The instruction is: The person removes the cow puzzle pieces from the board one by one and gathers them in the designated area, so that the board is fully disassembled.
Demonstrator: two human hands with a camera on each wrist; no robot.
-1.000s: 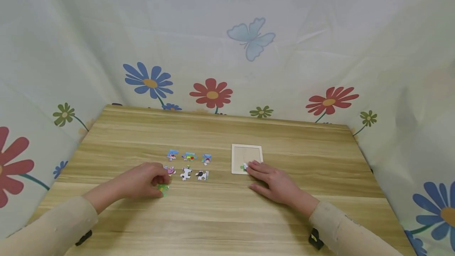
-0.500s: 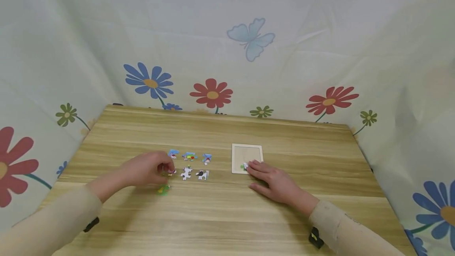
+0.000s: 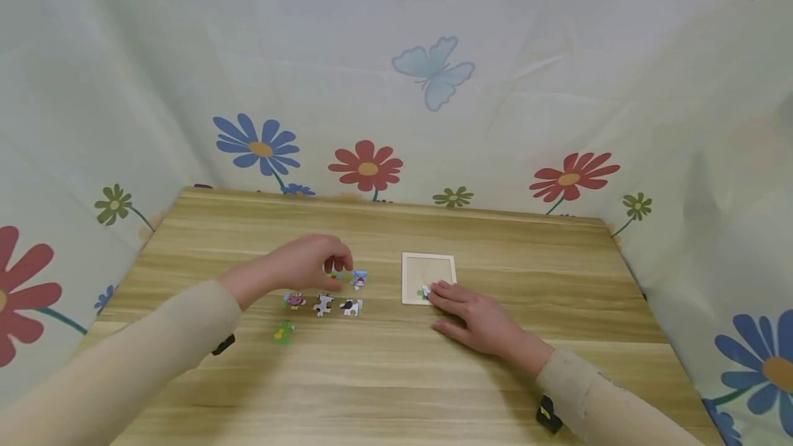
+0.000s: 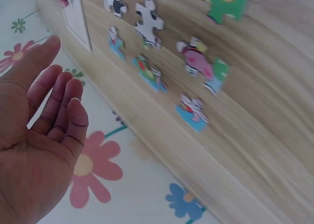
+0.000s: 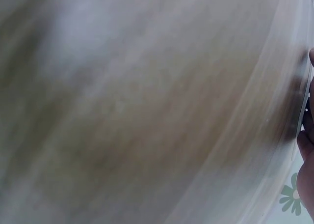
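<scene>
My left hand hovers over the upper row of jigsaw pieces, fingers loosely bent. The left wrist view shows nothing in its grasp. Close to its fingertips is a blue windmill-like piece. Partly behind the hand is a blue, green and red piece; a blue and red piece lies beyond it. My right hand rests flat, fingers straight, on the lower right of the wooden puzzle tray. Its fingertips touch a green and white piece, partly covered.
A lower row holds a pink piece, a white piece and a black-and-white piece. Nearer the front lies a green piece. The wooden table meets a flowered curtain at its back edge.
My left hand lets go of the green piece, passes over the pink piece and moves up and right to the upper row. The right hand stays on the tray.
</scene>
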